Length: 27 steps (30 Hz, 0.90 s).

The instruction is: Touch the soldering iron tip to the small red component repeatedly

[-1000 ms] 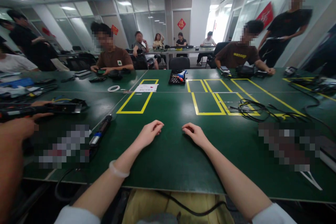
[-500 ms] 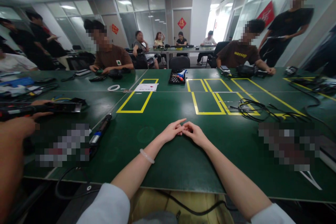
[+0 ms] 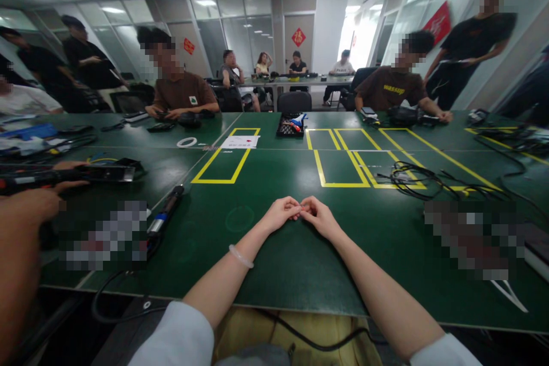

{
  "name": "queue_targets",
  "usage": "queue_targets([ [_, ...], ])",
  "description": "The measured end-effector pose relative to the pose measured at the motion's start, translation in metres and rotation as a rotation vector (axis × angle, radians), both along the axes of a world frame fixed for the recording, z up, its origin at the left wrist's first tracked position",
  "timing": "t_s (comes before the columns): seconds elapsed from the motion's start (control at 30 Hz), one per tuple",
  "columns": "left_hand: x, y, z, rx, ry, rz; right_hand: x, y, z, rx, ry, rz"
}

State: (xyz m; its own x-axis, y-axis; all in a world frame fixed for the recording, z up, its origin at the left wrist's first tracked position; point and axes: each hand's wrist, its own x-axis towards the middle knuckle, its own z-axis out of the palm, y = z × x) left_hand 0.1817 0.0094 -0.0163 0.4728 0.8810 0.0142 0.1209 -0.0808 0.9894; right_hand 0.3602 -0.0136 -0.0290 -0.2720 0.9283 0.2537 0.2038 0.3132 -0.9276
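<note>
My left hand and my right hand meet at the fingertips over the green table, near its front edge. The fingers of both are curled and pressed together. Whether anything small sits between the fingertips is hidden. A pale bracelet rings my left wrist. Beyond the hands, yellow tape outlines mark the tabletop.
At left lies a dark tool with a blue band, near a co-worker's arm. Black cables are coiled at right. A black tray, a tape ring and a paper sheet lie farther back. People sit opposite.
My left index finger, stretched out before, has curled in. The fingertips of both hands now meet. My forearms have barely moved.
</note>
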Motion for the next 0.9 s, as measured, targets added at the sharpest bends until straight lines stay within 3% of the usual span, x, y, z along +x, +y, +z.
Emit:
queue_targets([
  [0.37,-0.0042,-0.0062,0.0070,0.143,0.050,0.012,-0.0001,0.0044,-0.0057,0.011,-0.018,-0.040],
  [0.9,-0.0092,-0.0062,0.0058,0.130,0.094,0.032,0.0004,-0.0005,0.0002,0.055,-0.117,-0.053],
])
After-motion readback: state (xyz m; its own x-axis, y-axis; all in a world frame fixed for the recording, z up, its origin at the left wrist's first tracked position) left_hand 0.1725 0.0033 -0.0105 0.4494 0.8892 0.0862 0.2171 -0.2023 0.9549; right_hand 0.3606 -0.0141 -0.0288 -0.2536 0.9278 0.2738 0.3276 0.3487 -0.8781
